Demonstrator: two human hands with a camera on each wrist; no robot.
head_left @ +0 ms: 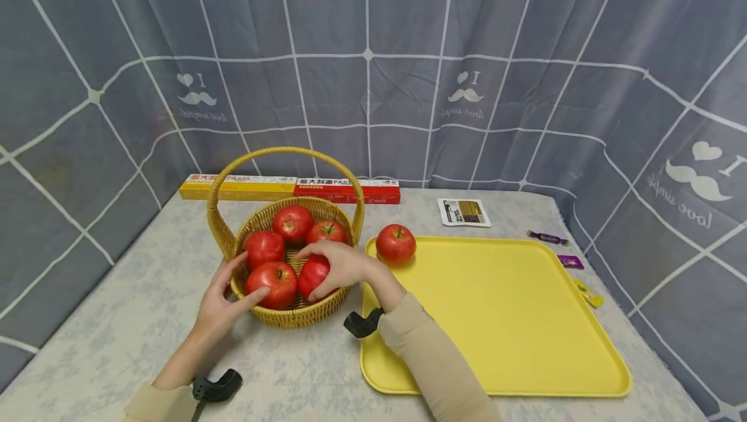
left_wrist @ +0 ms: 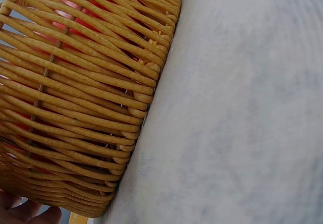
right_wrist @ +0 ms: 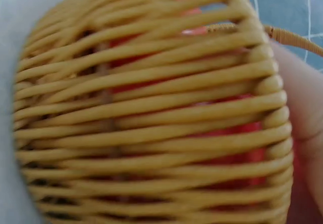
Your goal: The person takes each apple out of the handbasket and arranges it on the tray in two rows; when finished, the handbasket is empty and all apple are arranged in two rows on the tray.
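A woven wicker basket with a tall arched handle holds several red apples. At its left side my left hand grips the basket, fingers along the outside and thumb reaching over the rim beside the front-left apple. My right hand reaches over the right rim and grips a red apple inside, partly hidden by the fingers. In the left wrist view, fingertips lie against the wicker wall. Through the weave in the right wrist view, red apple skin shows. Another apple sits at the yellow tray's back-left corner.
The yellow tray lies right of the basket, under my right forearm. Behind the basket stand a yellow pasta box and a red one. A white packet and small wrapped sweets lie beyond the tray.
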